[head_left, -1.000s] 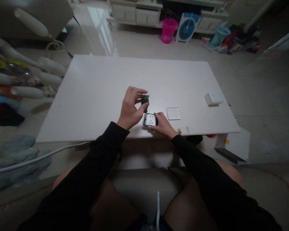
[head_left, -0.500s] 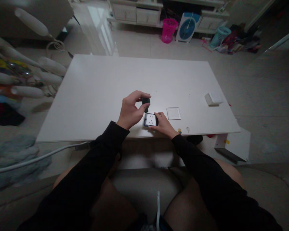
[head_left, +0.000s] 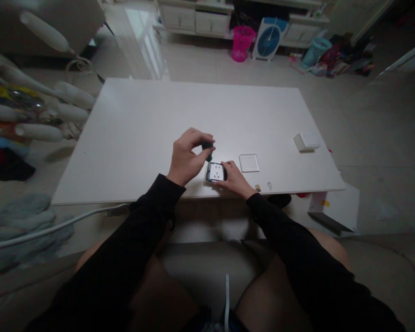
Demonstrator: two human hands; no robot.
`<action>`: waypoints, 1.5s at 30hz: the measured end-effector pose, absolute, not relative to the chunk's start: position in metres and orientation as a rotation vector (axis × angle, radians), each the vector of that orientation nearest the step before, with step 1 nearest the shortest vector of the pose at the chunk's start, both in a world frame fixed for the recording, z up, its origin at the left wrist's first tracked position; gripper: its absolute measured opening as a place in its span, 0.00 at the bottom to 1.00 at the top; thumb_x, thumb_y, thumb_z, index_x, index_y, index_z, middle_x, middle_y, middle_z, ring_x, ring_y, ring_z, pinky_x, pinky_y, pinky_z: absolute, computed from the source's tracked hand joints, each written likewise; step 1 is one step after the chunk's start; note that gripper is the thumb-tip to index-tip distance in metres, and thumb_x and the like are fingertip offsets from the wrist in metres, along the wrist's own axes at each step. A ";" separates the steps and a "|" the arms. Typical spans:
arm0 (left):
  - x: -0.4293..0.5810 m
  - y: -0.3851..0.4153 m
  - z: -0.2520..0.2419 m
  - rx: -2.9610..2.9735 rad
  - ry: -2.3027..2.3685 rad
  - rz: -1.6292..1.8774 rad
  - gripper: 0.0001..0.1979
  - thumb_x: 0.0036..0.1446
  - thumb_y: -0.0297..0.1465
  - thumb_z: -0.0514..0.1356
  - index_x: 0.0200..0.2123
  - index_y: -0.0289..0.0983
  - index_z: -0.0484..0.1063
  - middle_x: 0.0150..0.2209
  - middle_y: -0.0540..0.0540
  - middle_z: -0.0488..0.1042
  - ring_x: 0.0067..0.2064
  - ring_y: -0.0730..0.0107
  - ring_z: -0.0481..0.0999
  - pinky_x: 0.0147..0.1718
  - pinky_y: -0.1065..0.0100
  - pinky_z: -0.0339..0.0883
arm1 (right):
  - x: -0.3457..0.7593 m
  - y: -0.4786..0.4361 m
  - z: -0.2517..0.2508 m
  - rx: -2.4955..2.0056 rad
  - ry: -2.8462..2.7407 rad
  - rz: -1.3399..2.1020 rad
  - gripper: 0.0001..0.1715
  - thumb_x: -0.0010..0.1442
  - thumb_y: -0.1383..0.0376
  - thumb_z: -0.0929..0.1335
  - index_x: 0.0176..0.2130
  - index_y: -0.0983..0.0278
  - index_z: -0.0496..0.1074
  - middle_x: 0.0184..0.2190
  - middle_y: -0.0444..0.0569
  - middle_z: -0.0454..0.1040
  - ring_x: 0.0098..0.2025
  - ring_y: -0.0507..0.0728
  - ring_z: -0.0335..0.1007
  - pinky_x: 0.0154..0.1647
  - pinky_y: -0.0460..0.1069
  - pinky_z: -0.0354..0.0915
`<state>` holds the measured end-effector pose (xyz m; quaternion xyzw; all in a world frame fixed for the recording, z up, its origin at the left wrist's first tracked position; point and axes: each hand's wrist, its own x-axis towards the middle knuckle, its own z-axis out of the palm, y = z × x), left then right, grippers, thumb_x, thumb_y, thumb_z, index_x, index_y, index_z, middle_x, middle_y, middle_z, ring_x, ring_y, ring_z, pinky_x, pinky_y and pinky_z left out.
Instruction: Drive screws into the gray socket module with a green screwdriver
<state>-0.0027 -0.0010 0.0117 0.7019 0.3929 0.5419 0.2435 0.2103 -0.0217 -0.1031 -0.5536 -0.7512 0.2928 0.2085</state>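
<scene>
Between the thumb and fingers of my left hand (head_left: 189,157) is the dark handle of a screwdriver (head_left: 208,148), its lower end pointing down at the upper left edge of a wall socket (head_left: 216,172). The shaft is too small to make out. The socket lies face up near the table's front edge, with a white slotted face and a dark surround. My right hand (head_left: 235,180) grips the socket's right side, thumb at the near edge and fingers at the far edge. A white square frame (head_left: 249,163) lies flat just right of it.
The white table (head_left: 152,120) extends under everything. A white box (head_left: 306,142) stands near its right edge. A small yellow figure (head_left: 257,188) and a little pale item (head_left: 269,186) lie near the front edge. White lamp arms (head_left: 39,132) reach in at the left.
My left hand has shifted slightly left, and the screwdriver handle has turned and tilted a little in its fingers. My right hand and the wall socket have stayed put.
</scene>
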 end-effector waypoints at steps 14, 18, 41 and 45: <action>-0.001 -0.003 0.014 1.963 1.229 1.515 0.10 0.55 0.28 0.74 0.39 0.39 0.79 0.43 0.46 0.77 0.43 0.65 0.80 0.36 0.66 0.83 | 0.211 -0.021 -0.104 -1.534 -2.082 0.838 0.48 0.51 0.59 0.82 0.65 0.60 0.66 0.57 0.56 0.66 0.60 0.68 0.67 0.66 0.66 0.67; -0.004 0.000 0.013 1.914 1.121 1.454 0.09 0.58 0.22 0.67 0.41 0.40 0.79 0.44 0.46 0.80 0.50 0.62 0.83 0.46 0.60 0.85 | 0.211 -0.021 -0.104 -1.539 -2.090 0.830 0.48 0.51 0.60 0.82 0.64 0.60 0.66 0.56 0.56 0.67 0.60 0.68 0.68 0.66 0.66 0.67; -0.006 -0.004 0.021 1.926 0.946 1.252 0.13 0.60 0.23 0.63 0.47 0.40 0.78 0.50 0.43 0.84 0.55 0.59 0.84 0.55 0.55 0.83 | 0.211 -0.021 -0.104 -1.532 -2.088 0.817 0.46 0.51 0.60 0.82 0.63 0.60 0.67 0.55 0.55 0.67 0.59 0.68 0.68 0.65 0.66 0.68; -0.003 -0.007 0.021 1.920 1.000 1.332 0.09 0.61 0.26 0.67 0.45 0.39 0.78 0.50 0.43 0.82 0.53 0.60 0.83 0.51 0.59 0.85 | 0.212 -0.020 -0.104 -1.543 -2.091 0.826 0.45 0.52 0.60 0.82 0.64 0.61 0.67 0.56 0.55 0.67 0.59 0.68 0.68 0.66 0.65 0.67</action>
